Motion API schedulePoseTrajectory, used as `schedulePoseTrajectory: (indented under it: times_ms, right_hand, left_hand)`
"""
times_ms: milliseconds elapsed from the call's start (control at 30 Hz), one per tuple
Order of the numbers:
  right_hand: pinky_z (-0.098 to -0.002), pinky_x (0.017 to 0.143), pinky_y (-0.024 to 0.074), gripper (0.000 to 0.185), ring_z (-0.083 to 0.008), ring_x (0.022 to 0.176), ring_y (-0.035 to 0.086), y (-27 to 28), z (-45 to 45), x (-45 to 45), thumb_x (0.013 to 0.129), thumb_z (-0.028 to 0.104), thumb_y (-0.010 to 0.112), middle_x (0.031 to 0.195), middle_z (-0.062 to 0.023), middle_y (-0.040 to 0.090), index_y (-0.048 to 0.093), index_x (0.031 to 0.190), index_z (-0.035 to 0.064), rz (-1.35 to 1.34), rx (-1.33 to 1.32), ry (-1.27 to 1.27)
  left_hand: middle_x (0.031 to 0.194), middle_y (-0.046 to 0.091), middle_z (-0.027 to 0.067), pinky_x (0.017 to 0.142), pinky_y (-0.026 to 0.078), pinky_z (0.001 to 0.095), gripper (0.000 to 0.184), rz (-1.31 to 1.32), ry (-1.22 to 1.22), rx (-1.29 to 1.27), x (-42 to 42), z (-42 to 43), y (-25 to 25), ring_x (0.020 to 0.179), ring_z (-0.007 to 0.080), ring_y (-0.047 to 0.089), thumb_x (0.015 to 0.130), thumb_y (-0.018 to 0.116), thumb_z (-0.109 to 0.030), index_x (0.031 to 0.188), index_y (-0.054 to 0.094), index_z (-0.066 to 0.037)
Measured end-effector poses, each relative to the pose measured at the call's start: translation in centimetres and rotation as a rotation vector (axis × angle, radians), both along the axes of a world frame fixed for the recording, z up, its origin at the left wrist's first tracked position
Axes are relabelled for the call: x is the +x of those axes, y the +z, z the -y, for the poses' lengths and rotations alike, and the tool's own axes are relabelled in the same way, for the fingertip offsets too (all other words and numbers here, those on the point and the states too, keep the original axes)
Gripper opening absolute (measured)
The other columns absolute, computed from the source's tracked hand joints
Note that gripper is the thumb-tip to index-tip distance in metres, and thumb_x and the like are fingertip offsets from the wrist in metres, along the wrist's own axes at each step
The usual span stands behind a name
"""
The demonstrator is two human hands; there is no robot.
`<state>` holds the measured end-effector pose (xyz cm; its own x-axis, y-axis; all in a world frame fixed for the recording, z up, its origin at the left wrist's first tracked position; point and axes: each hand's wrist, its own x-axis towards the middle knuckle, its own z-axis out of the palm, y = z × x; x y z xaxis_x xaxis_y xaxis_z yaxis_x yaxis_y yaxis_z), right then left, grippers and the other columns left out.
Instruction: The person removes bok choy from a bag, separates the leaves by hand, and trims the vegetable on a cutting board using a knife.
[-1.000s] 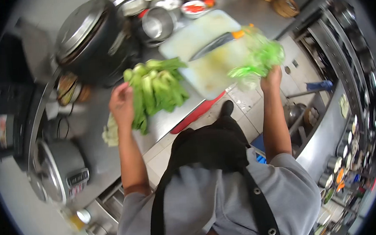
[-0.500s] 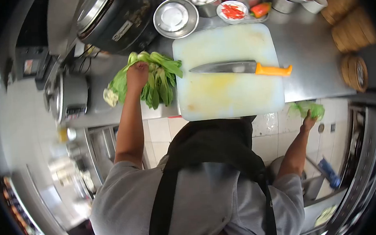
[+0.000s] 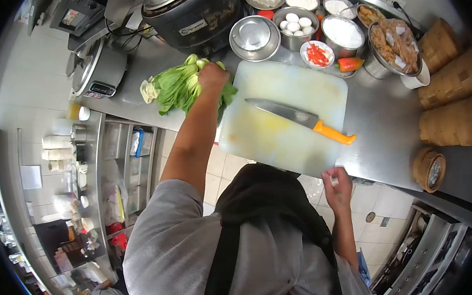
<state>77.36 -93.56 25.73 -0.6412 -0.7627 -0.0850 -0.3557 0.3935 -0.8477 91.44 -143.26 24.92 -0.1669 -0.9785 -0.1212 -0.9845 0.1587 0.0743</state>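
Bok choy (image 3: 183, 87) lies in a loose heap on a stainless-steel counter (image 3: 381, 125), between the large black cooker (image 3: 202, 38) with its metal lid and the white cutting board (image 3: 270, 133); some leaves reach the board's left edge. Bamboo steamers (image 3: 453, 122) stand at the counter's right end. On the board a chef's knife (image 3: 293, 114) lies slantwise, its blade tip toward the greens and its orange handle toward the lower right.

The left hand (image 3: 214, 77) is over the stalk ends, touching them, its fingertips hidden, so I cannot tell whether they are closed around a stalk. The right hand (image 3: 338, 187) is just beside the board's near right corner, thumb and forefinger bent toward each other with a narrow gap between.

Beyond the board, a steel pot (image 3: 290, 41) contains white eggs (image 3: 294, 24), next to a small bowl (image 3: 307, 58) of red pepper strips (image 3: 317, 54).
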Motion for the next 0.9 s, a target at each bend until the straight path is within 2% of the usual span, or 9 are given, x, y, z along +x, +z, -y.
schedulePoseTrajectory:
  times_ms: [67,233,300,367,433,533,567,700,900]
  right_hand:
    - [-0.0437,0.09,0.0454,0.029,-0.0331,0.098,0.061,0.6,5.2,-0.8,0.081,0.007,0.073,0.097,-0.0171,0.062,0.057,0.105,0.0027,-0.506,-0.034,0.073]
    - [-0.0448,0.1,0.0383,0.038,-0.0374,0.104,0.057,-3.8,11.5,-3.0,0.082,0.011,0.068,0.102,-0.0178,0.06,0.05,0.114,0.0008,-0.749,0.178,0.146]
    - [-0.046,0.096,0.0412,0.037,-0.0366,0.103,0.058,-3.2,12.1,-3.8,0.082,0.012,0.066,0.103,-0.0177,0.06,0.049,0.114,0.0025,-0.746,0.31,0.254]
    - [-0.0465,0.09,0.0441,0.037,-0.0361,0.099,0.06,-2.7,12.1,-3.5,0.082,0.013,0.066,0.099,-0.0176,0.06,0.049,0.113,0.0038,-0.694,0.324,0.308]
    - [-0.0464,0.081,0.0472,0.036,-0.036,0.092,0.063,-1.8,11.0,-2.5,0.082,0.014,0.065,0.093,-0.0173,0.062,0.048,0.113,0.0045,-0.594,0.214,0.307]
    - [-0.0432,0.069,0.0476,0.037,-0.0345,0.074,0.063,0.6,8.8,-0.7,0.084,0.019,0.064,0.077,-0.0161,0.06,0.047,0.114,0.0052,-0.159,0.349,0.215]
    - [-0.04,0.066,0.0463,0.038,-0.0293,0.064,0.06,0.6,7.5,-0.3,0.092,0.028,0.062,0.067,-0.0118,0.058,0.048,0.12,0.0049,-0.127,0.328,0.182]
    - [-0.0386,0.069,0.0476,0.049,-0.0193,0.075,0.062,1.8,4.6,1.5,0.103,0.04,0.052,0.078,-0.006,0.063,0.05,0.137,0.0058,0.084,0.195,0.04]
    - [-0.0343,0.072,0.0483,0.043,-0.0229,0.07,0.057,9.1,6.0,4.1,0.101,0.028,0.054,0.078,-0.01,0.056,0.055,0.143,0.0173,-0.259,0.087,0.274]
  left_hand:
    - [0.107,0.071,0.0153,0.087,0.056,0.0425,0.051,-0.141,0.017,-0.021,0.5,-0.6,0.0,0.099,0.0345,0.069,0.075,0.074,-0.043,0.106,0.066,-0.003]
    - [0.099,0.064,0.01,0.082,0.052,0.0352,0.029,-1.231,-0.326,-0.083,2.4,-4.5,1.6,0.089,0.0219,0.065,0.079,0.068,-0.009,0.103,0.053,-0.001]
    - [0.103,0.058,0.0086,0.084,0.047,0.0285,0.032,-1.626,-0.48,-0.042,2.7,-5.7,2.7,0.093,0.0147,0.059,0.081,0.06,0.006,0.108,0.044,-0.002]
    - [0.103,0.058,0.0083,0.085,0.047,0.0284,0.034,-1.767,-0.389,0.002,3.5,-7.2,5.0,0.092,0.0153,0.059,0.081,0.06,0.005,0.11,0.045,-0.002]
    - [0.105,0.059,0.0067,0.086,0.047,0.028,0.035,-1.874,-0.225,0.077,4.5,-8.6,5.9,0.092,0.0144,0.058,0.083,0.064,0.0,0.114,0.046,-0.003]
    - [0.105,0.06,0.0046,0.083,0.048,0.0277,0.036,-2.151,0.111,0.529,5.3,-9.9,4.1,0.091,0.0135,0.059,0.087,0.071,-0.009,0.115,0.049,-0.003]
    - [0.104,0.061,0.0031,0.081,0.049,0.0285,0.037,-2.019,0.132,0.6,6.0,-11.0,4.4,0.09,0.012,0.059,0.089,0.074,-0.019,0.115,0.053,-0.004]
    - [0.099,0.062,0.0054,0.082,0.049,0.0307,0.037,-1.444,-0.14,0.251,6.7,-14.4,2.9,0.089,0.0141,0.059,0.085,0.076,-0.017,0.113,0.056,-0.002]
    - [0.085,0.068,0.0086,0.073,0.051,0.0309,0.029,-1.248,-0.239,0.198,4.4,-19.0,3.0,0.076,0.0161,0.063,0.077,0.079,-0.013,0.097,0.062,0.0]
